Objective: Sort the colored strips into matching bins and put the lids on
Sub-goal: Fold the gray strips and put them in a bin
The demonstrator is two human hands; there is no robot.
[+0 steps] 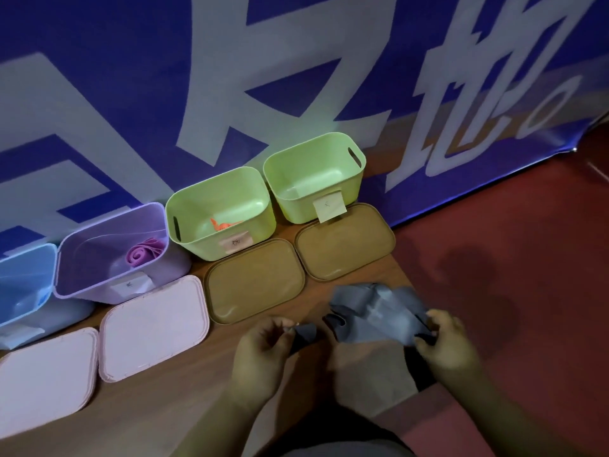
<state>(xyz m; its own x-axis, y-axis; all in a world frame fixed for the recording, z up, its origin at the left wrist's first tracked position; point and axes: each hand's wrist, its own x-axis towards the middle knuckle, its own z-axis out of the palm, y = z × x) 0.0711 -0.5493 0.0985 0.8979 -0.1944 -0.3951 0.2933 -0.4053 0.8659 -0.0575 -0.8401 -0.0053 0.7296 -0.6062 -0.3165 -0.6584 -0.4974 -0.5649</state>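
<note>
A crumpled grey strip (375,311) hangs above the wooden table's right end. My left hand (263,351) pinches one end of it and my right hand (445,344) grips the other end. Along the wall stand open bins: a blue bin (23,282), a purple bin (108,255) holding a rolled purple strip (143,252), a green bin (220,212) with an orange strip (224,224) inside, and a second green bin (313,176) with a paper label (329,206). In front of them lie two pink lids (155,328) (43,380) and two brown lids (255,280) (344,242).
A blue banner with large pale characters (230,77) hangs behind the bins. The wooden table (158,417) ends just right of my hands; beyond it is red floor (527,258). My lap shows at the bottom edge.
</note>
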